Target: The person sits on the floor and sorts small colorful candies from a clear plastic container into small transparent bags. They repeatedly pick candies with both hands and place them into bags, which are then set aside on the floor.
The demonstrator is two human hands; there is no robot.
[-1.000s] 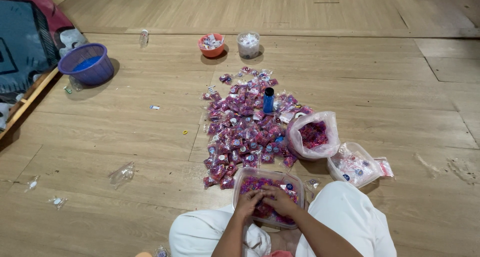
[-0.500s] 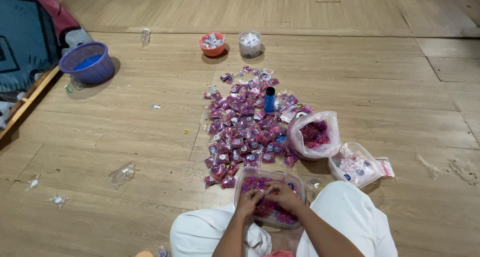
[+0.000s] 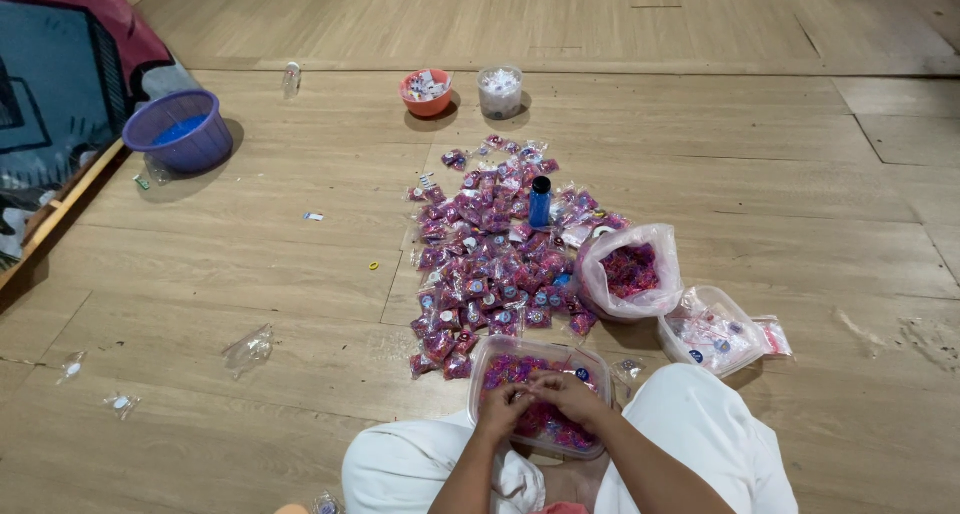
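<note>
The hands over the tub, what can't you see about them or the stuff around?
- Head view: whatever the left hand and right hand pinch is too small, hidden by fingers.
- Clear tub: its near wall is hidden by the hands and forearms.
- Small pink packets: contents too small to tell.
- Knees: cut off by the bottom edge.

I'm sat on a light wood plank floor [image 3: 250, 274]. On it, w/ me: clear tub [image 3: 500, 352] btwn my knees, pile of small pink packets [image 3: 490, 264], blue bottle [image 3: 540, 202], open plastic bag [image 3: 628, 271], 2nd clear container [image 3: 712, 334], orange bowl [image 3: 426, 93], clear cup [image 3: 500, 91], purple basin [image 3: 180, 131].
</note>
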